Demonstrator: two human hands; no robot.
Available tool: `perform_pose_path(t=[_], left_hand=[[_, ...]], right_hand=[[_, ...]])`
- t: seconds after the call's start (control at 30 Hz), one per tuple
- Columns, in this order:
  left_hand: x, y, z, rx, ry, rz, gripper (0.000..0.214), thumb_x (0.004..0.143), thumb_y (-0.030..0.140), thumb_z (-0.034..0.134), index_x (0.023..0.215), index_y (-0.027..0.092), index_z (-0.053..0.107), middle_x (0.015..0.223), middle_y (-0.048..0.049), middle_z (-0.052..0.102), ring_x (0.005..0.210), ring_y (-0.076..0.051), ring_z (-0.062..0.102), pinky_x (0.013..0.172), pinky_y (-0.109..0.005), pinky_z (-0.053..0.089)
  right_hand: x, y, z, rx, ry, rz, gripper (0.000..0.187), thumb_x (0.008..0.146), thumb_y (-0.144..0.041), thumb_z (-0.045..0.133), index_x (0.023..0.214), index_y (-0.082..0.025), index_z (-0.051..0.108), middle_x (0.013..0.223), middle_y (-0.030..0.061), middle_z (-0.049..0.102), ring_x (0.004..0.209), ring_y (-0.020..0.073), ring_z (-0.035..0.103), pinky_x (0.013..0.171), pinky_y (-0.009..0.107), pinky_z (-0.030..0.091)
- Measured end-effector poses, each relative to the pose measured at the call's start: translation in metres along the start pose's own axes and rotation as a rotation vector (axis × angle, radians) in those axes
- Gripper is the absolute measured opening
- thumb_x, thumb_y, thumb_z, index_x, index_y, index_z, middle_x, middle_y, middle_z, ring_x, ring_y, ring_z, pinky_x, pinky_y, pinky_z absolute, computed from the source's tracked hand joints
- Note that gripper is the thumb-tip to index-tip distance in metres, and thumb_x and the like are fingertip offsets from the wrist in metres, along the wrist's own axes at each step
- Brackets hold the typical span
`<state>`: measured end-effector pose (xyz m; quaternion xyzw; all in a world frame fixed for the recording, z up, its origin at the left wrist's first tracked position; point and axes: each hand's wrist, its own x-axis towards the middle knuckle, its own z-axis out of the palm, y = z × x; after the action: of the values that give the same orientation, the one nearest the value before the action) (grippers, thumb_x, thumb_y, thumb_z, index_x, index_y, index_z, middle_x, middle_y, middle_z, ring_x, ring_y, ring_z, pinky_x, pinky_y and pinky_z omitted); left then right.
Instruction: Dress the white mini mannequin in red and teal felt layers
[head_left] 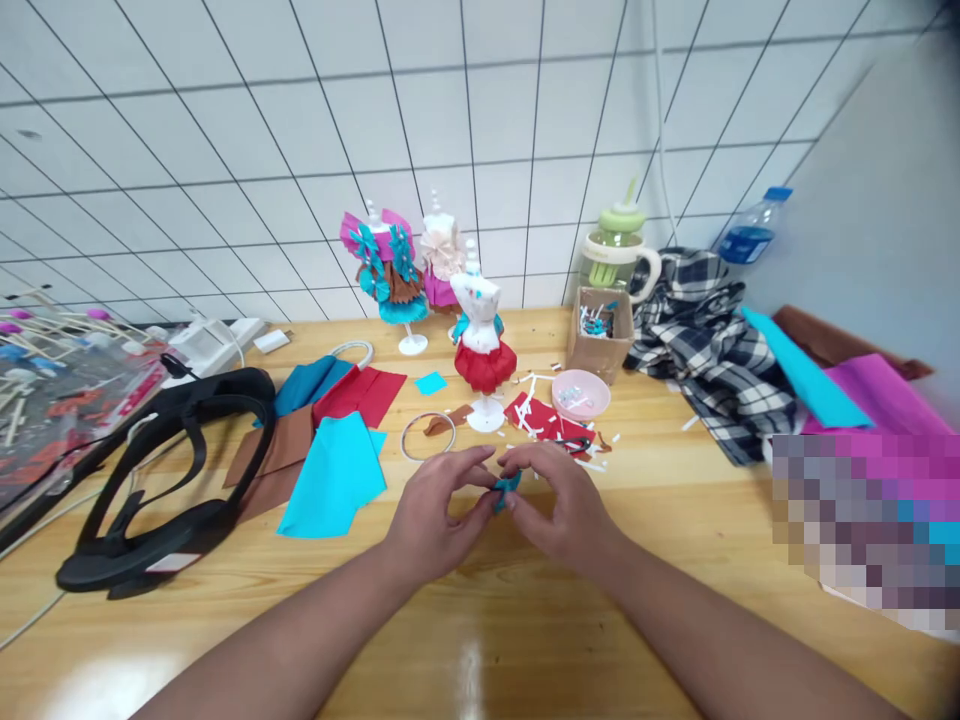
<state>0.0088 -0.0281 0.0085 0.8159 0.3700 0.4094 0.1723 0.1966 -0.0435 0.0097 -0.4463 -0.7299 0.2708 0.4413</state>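
Left hand (437, 508) and right hand (571, 508) each have a nearly closed grip, fingertips pinching one blue scrap (508, 487) above the desk (690, 490); towards its back edge stands the red-skirted form (485, 365).

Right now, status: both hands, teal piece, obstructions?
Left hand, right hand: fingertip grip on small teal piece. Just beyond: red-skirted figure, scrap-strewn red sheet beside it.
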Motion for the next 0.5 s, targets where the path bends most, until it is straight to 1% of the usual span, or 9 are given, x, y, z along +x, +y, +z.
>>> perform_pose_path(t=[0.07,0.1,0.17,0.27,0.37,0.43,0.5], left_hand=[[0.001,-0.001,-0.002,0.013,0.025,-0.019,0.053,0.082,0.014,0.063,0.128,0.027,0.041,0.084,0.0015,0.073,0.085,-0.017,0.070,0.085,-0.035,0.049],[0.001,-0.002,-0.002,0.019,0.034,-0.026,0.053,0.082,0.015,0.063,0.128,0.028,0.041,0.084,0.0014,0.073,0.086,-0.017,0.070,0.086,-0.035,0.049],[0.001,-0.004,-0.003,0.022,0.041,-0.033,0.052,0.082,0.015,0.063,0.128,0.028,0.042,0.084,0.0013,0.073,0.086,-0.017,0.069,0.086,-0.035,0.049],[0.000,-0.003,-0.003,0.002,0.030,-0.047,0.052,0.083,0.014,0.062,0.128,0.028,0.041,0.084,0.0015,0.072,0.084,-0.017,0.069,0.085,-0.035,0.049],[-0.001,0.000,-0.004,-0.052,0.010,-0.088,0.051,0.083,0.015,0.061,0.128,0.028,0.042,0.084,0.0012,0.071,0.084,-0.017,0.068,0.085,-0.035,0.049],[0.000,-0.003,-0.006,-0.103,0.023,-0.171,0.046,0.082,0.021,0.063,0.124,0.025,0.046,0.089,-0.0019,0.070,0.088,-0.018,0.066,0.085,-0.035,0.049],[0.005,-0.013,-0.009,-0.133,0.070,-0.320,0.035,0.083,0.028,0.062,0.116,0.020,0.052,0.099,-0.0068,0.068,0.093,-0.020,0.064,0.085,-0.036,0.050]], right_hand=[[0.000,0.000,0.001,0.009,-0.022,0.022,0.034,0.075,-0.020,0.065,0.108,-0.022,0.057,0.107,0.0052,0.065,0.100,0.0218,0.059,0.088,0.038,0.045],[0.001,0.000,0.002,0.005,-0.032,0.033,0.035,0.075,-0.022,0.065,0.109,-0.022,0.057,0.107,0.0054,0.066,0.099,0.0222,0.059,0.088,0.038,0.045],[0.002,0.000,0.004,-0.007,-0.041,0.065,0.029,0.075,-0.023,0.064,0.103,-0.021,0.060,0.102,0.0052,0.067,0.094,0.0222,0.060,0.085,0.038,0.045],[0.006,-0.001,0.009,-0.002,-0.027,0.153,0.014,0.076,-0.021,0.059,0.089,-0.020,0.062,0.087,0.0035,0.068,0.082,0.0199,0.061,0.076,0.034,0.047],[0.008,0.000,0.011,0.058,-0.014,0.228,0.010,0.074,-0.018,0.056,0.082,-0.020,0.062,0.078,0.0014,0.066,0.074,0.0173,0.061,0.070,0.030,0.048],[0.010,0.000,0.008,0.082,0.004,0.241,0.011,0.074,-0.018,0.056,0.082,-0.019,0.062,0.078,0.0012,0.067,0.073,0.0169,0.061,0.069,0.029,0.049],[0.013,-0.004,0.001,0.076,0.020,0.234,0.011,0.074,-0.018,0.058,0.084,-0.019,0.063,0.080,0.0018,0.068,0.075,0.0175,0.062,0.070,0.030,0.049]])
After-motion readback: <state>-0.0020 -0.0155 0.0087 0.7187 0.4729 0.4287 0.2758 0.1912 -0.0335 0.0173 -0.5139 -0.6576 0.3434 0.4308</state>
